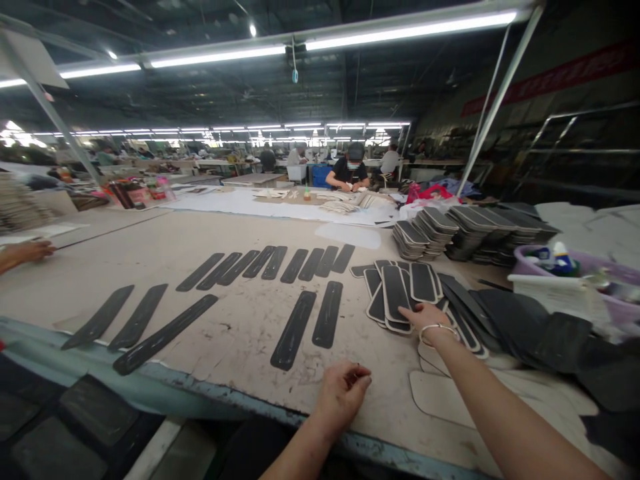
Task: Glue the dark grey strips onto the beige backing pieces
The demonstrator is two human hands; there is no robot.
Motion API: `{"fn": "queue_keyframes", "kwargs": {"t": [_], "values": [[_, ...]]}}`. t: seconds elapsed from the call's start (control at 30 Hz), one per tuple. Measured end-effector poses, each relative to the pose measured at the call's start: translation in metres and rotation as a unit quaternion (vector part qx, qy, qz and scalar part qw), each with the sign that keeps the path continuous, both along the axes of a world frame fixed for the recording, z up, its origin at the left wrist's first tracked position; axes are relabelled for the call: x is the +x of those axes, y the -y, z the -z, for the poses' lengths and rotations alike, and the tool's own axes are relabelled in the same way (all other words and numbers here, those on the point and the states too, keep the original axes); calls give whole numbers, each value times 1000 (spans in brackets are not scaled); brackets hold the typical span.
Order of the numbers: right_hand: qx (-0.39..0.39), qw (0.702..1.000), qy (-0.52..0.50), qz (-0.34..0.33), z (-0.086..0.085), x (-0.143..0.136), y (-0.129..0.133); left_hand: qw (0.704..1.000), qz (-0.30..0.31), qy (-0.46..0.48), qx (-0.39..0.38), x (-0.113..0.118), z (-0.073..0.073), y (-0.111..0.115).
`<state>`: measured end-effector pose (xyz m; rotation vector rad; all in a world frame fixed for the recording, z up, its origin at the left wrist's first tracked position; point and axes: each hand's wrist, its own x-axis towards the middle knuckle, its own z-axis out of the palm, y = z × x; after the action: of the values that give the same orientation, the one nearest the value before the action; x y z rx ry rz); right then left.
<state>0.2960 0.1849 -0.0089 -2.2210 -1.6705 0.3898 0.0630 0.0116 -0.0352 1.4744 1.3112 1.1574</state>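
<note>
My right hand (431,319), with a bangle at the wrist, is at a loose pile of black strips with pale borders. One digit lies on top of a pale-edged black strip (395,290) near its lower right edge; the other fingers are partly hidden at its side. Close to the table's front edge, my left hand (344,390) is loosely curled, thumb near the fingertips, and nothing shows in it. Beyond it lie two glossy dark strips (294,330). A row of similar dark strips (273,262) spreads across the table, with several more to the left.
Stacked pale-edged pieces (425,230) stand at the back right, beside a purple basket (530,259) with bottles. Black sheets (535,320) and pale cut pieces (445,397) lie at right. Another person's hand (30,253) reaches in at left. Across the table, a co-worker (350,175) handles pale pieces.
</note>
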Motion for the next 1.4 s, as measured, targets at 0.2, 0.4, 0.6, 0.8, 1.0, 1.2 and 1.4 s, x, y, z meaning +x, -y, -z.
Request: {"fn": "queue_keyframes", "kwargs": {"t": [0.2, 0.4, 0.6, 0.8, 1.0, 1.2, 1.4], "values": [[6, 998, -46, 30, 1, -20, -4, 997, 29, 42, -56, 3, 4, 0], [24, 980, -197, 16, -14, -19, 6, 978, 32, 158, -131, 5, 2, -8], [4, 909, -414, -50, -46, -32, 87, 886, 118, 342, -290, -5, -23, -3], [-107, 797, -579, -132, -60, -58, 178, 775, 141, 559, -260, -11, -60, -16], [-225, 782, -546, -200, -37, -72, 190, 763, 160, 583, -230, -6, -64, -37], [-239, 776, -545, -206, -26, -79, 183, 741, 200, 581, -272, -10, -48, -45], [-219, 815, -492, -214, -23, -79, 179, 735, 182, 591, -278, -14, -43, -50]]}}
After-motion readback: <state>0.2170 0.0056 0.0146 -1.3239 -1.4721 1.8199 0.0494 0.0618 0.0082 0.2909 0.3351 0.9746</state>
